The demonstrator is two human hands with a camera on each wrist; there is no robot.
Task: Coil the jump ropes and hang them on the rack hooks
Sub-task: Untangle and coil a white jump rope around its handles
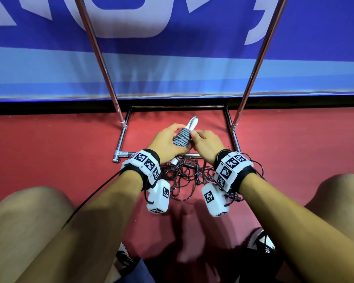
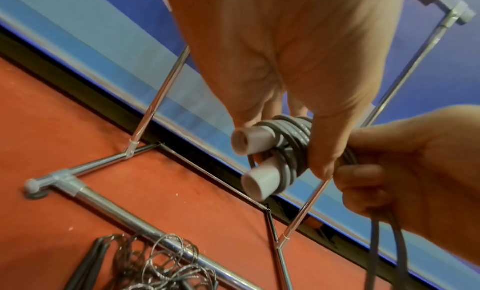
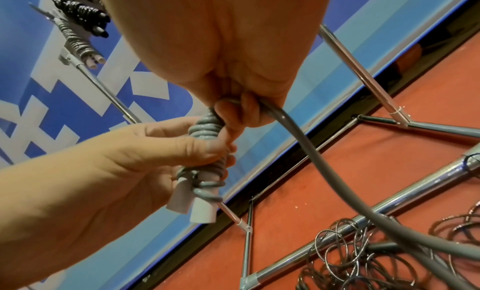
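Observation:
A grey jump rope (image 1: 182,137) is wound tightly round its two white handles (image 2: 255,142). My left hand (image 1: 171,136) grips this bundle in front of the rack (image 1: 99,60), low above the red floor. My right hand (image 1: 199,138) pinches the grey cord at the bundle's near end. From that hand the loose cord (image 3: 311,161) trails down toward the floor. Up on the rack's top in the right wrist view hang a black coiled rope (image 3: 83,15) and a grey coiled rope (image 3: 76,42).
A tangle of thin dark rope (image 1: 184,178) with black handles lies on the floor across the rack's front base bar (image 1: 192,155), just under my wrists. A blue banner wall (image 1: 172,68) stands behind the rack. My knees and shoes flank the spot.

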